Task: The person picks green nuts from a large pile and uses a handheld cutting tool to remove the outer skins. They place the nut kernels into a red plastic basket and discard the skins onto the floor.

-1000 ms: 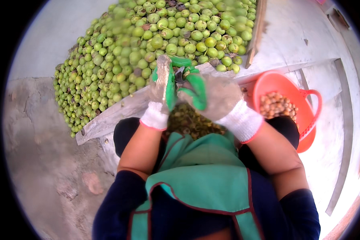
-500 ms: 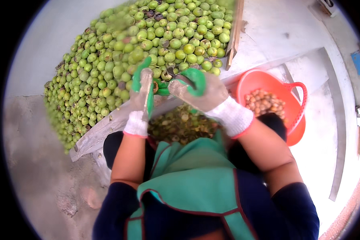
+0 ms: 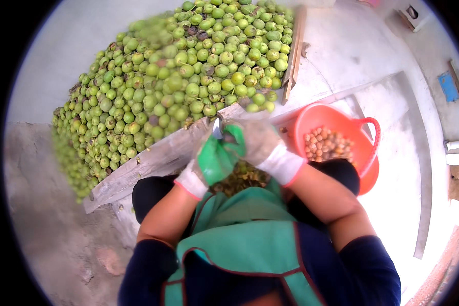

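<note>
Both my hands wear white knit gloves with green coated palms and meet over my lap. My right hand (image 3: 257, 140) is closed around a small knife (image 3: 218, 127), its short metal blade pointing up and away between the hands. My left hand (image 3: 209, 159) is curled against the right one, green palm side showing. Whatever its fingers hold is hidden behind the gloves and blurred. Below the hands, between my knees, lies a heap of greenish-brown husk pieces (image 3: 247, 181). Just beyond the hands is the edge of a large pile of round green fruits (image 3: 188, 89).
A wooden board (image 3: 153, 160) runs along the near side of the pile, and another board (image 3: 294, 61) stands at its right. To my right, a red plastic basket (image 3: 311, 120) with a looped handle holds brown nuts (image 3: 326, 144). A blue object (image 3: 448, 86) lies far right.
My left hand has turned and come down to the right, its fingers curling in against the right hand. The right hand has moved slightly down, and the knife blade shows more.
</note>
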